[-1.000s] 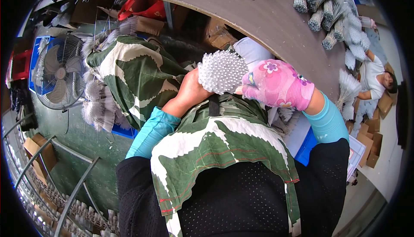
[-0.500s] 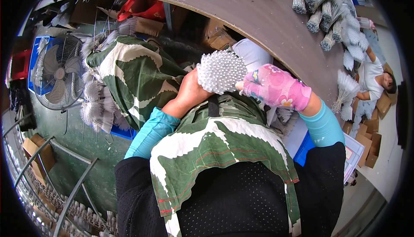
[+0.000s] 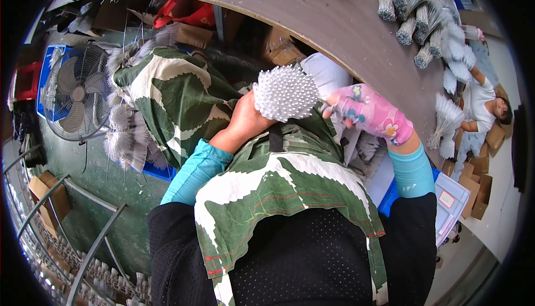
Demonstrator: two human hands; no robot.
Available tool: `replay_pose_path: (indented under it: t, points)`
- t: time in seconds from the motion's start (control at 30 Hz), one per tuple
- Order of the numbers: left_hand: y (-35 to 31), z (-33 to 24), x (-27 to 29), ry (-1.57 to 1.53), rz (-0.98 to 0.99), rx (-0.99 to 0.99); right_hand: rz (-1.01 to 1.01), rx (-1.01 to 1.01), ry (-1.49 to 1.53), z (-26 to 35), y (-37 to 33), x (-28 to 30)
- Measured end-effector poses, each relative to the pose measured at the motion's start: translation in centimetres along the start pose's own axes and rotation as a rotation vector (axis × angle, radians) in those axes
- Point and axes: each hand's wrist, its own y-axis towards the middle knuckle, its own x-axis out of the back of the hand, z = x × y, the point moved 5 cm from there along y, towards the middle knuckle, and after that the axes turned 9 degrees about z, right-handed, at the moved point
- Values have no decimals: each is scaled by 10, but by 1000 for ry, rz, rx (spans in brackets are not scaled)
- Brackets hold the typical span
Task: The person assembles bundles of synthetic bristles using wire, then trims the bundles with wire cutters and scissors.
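Note:
My bare left hand [image 3: 249, 115] is wrapped round a bundle of thin stems with white bead-like tips [image 3: 286, 94]. The tips form a rounded dome facing up, over my lap; the lower part of the bundle is hidden. Just right of the dome, a small gap away, is my right hand [image 3: 356, 111] in a pink flowered glove with bare fingertips. Its fingers are curled in, thumb near forefinger, slightly blurred; whatever they may hold is too small to make out.
A brown table [image 3: 356, 33] curves across the top, with bundles of wire-like stems [image 3: 409, 10] at its far right. On the left stands a floor fan [image 3: 78, 94]; a metal rack [image 3: 100, 244] is below it. Another person [image 3: 482, 102] in white is at the right.
My right hand has drawn back to the right from the edge of the dome. My left hand and the bundle stay where they were.

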Motion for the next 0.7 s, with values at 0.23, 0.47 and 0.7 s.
replay_pose_path:
  t: [0.23, 0.47, 0.7]
  points:
    - [1, -7, 4, -120, 53, 13, -169, 281, 268, -42, 38, 27]
    - [-3, -4, -1, -245, 114, 116, -124, 435, 267, -44, 79, -6]
    - [-5, -14, -2, -27, -30, 100, -250, 409, 387, -45, 73, -23]
